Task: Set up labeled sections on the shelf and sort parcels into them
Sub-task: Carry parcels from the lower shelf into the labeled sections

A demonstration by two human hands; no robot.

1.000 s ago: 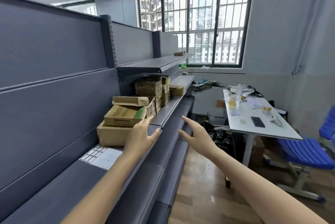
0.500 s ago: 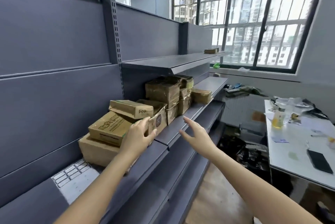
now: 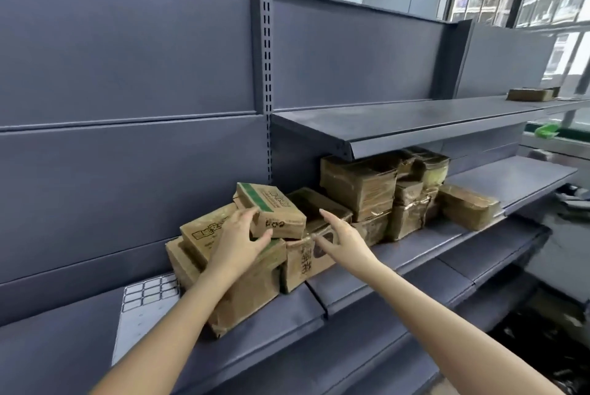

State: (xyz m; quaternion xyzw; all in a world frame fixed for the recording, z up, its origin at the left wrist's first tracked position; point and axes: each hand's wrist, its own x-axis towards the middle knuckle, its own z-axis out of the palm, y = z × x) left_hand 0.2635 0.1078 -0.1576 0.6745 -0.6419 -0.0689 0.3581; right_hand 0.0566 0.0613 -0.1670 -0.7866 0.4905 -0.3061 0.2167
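Several brown cardboard parcels are piled on the grey middle shelf (image 3: pixel 392 254). On top of the near pile lies a small green-striped parcel (image 3: pixel 274 212). My left hand (image 3: pixel 238 239) pinches its near corner, fingers on the end face and thumb under the front edge. It rests on a printed parcel (image 3: pixel 202 231) and a large box (image 3: pixel 249 292). My right hand (image 3: pixel 343 243) hovers open with spread fingers just right of it, in front of a box with dark print (image 3: pixel 303 267). A white gridded label sheet (image 3: pixel 145 294) lies flat on the shelf to the left.
A stack of taped parcels (image 3: pixel 360 183) and a lone parcel (image 3: pixel 466 206) stand further right under the upper shelf (image 3: pixel 415 121). One flat parcel (image 3: pixel 530 94) lies at that shelf's far end. Lower shelves jut out below; a window is at top right.
I have stepped closer and turned toward the shelf. My left hand moved from the lower parcels up to the small green-striped parcel. My right hand came in toward the pile.
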